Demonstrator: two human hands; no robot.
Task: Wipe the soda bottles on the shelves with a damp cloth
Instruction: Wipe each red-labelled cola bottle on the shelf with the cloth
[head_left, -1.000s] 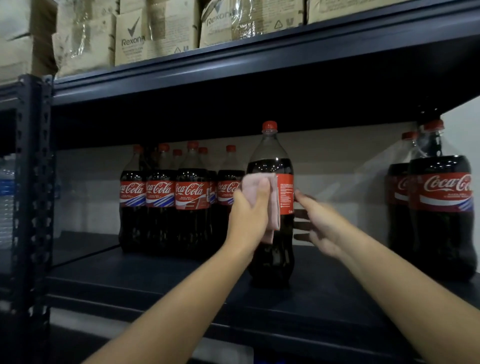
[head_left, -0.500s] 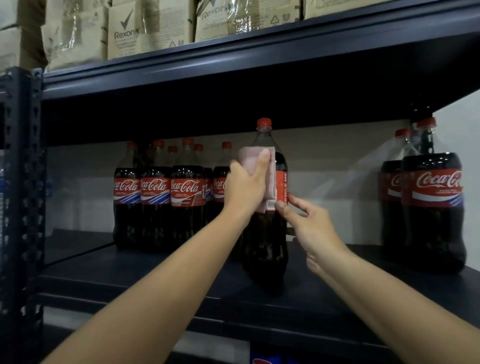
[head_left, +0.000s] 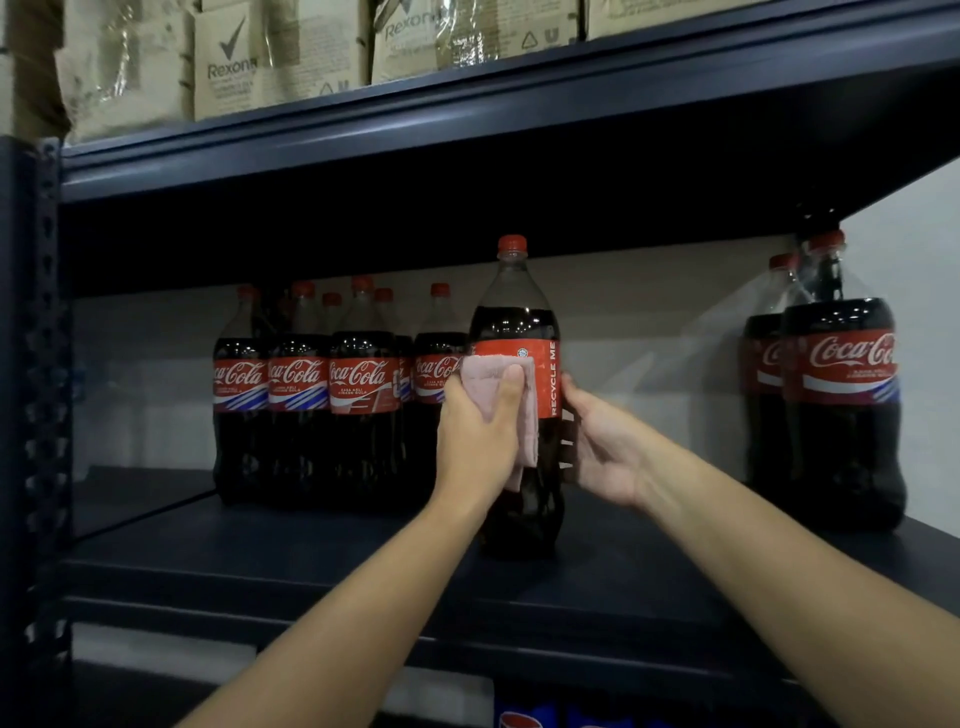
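**Cloth on the label, "RECYCLE ME" facing out**

A lone soda bottle (head_left: 517, 395) stands upright on the dark shelf (head_left: 311, 556), its red label reading "RECYCLE ME". The left hand (head_left: 480, 441) grips a pink cloth (head_left: 498, 395) and presses it to the label's left side. The right hand (head_left: 605, 447) steadies the bottle — fingers curled round its far side. Coca-Cola bottles (head_left: 332, 395) cluster to the left, a second Coca-Cola group (head_left: 836, 405) stands right. Above, boxes (head_left: 228, 62) read "Rexona".
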